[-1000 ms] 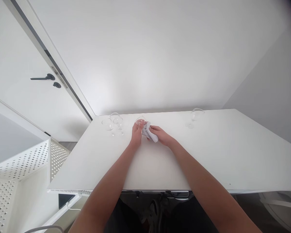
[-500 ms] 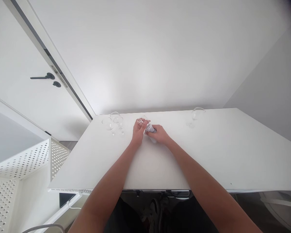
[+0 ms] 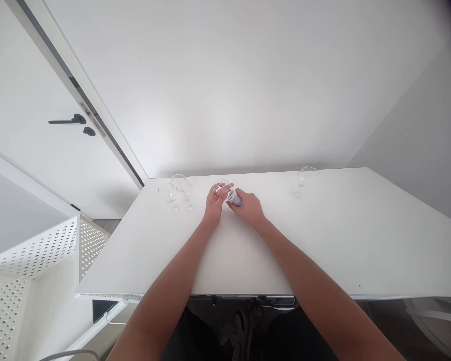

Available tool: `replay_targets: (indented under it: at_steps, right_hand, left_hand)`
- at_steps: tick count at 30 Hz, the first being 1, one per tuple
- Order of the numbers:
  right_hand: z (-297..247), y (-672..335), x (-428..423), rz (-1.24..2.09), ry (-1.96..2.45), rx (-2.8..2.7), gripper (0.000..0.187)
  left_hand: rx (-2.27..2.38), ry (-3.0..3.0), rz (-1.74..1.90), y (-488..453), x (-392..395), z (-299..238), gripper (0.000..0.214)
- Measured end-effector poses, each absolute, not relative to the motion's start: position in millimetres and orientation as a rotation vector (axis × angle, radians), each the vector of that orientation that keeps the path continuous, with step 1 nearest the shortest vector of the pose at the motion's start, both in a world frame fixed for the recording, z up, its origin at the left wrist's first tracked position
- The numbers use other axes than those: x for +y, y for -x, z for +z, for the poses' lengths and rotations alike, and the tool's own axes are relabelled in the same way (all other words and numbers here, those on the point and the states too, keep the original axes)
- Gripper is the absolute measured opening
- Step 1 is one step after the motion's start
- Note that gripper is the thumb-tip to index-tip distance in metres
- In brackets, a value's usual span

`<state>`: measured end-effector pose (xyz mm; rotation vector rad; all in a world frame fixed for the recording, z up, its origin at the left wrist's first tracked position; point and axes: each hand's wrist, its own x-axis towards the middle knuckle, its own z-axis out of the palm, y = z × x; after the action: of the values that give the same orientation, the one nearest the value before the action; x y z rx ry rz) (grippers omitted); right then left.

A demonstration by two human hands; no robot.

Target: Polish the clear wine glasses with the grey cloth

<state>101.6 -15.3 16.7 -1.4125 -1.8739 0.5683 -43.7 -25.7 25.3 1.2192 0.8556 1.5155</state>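
My left hand (image 3: pixel 215 201) is closed around the bowl of a clear wine glass (image 3: pixel 222 182), which is tilted above the middle of the table. My right hand (image 3: pixel 248 204) grips a bunched pale grey-white cloth (image 3: pixel 235 197) and presses it at the lower end of the glass. The stem and foot are hidden by the cloth and fingers. Both hands are close together, nearly touching.
Several clear wine glasses (image 3: pixel 167 190) stand together at the far left of the white table (image 3: pixel 334 240). Another wine glass (image 3: pixel 306 177) stands at the back right. A wall rises behind the table; a door handle (image 3: pixel 73 120) is at left.
My right hand has turned slightly around the lower part of the glass, and the cloth is gathered more tightly. My left hand keeps hold of the bowl in nearly the same place.
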Motion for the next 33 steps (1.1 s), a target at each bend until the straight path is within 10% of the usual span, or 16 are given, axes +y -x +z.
replay_targets:
  at_steps: [7, 14, 20, 27, 33]
  right_hand:
    - [23, -106, -19, 1.808, 0.854, -1.466, 0.035]
    - [16, -101, -18, 0.924, 1.238, -1.613, 0.023]
    - [21, -105, -21, 1.829, 0.775, -1.533, 0.033]
    - [6, -96, -14, 1.075, 1.133, -1.571, 0.027]
    - [16, -105, -18, 1.783, 0.805, -1.454, 0.033]
  left_hand:
    - [0.768, -1.120, 1.363, 46, -27, 24, 0.053]
    - [0.761, -1.152, 1.483, 45, -24, 24, 0.050]
    - [0.711, -1.127, 1.319, 45, -32, 30, 0.059]
    - [0.797, -1.133, 1.455, 45, -20, 21, 0.052]
    - [0.750, -1.052, 1.293, 46, -28, 25, 0.059]
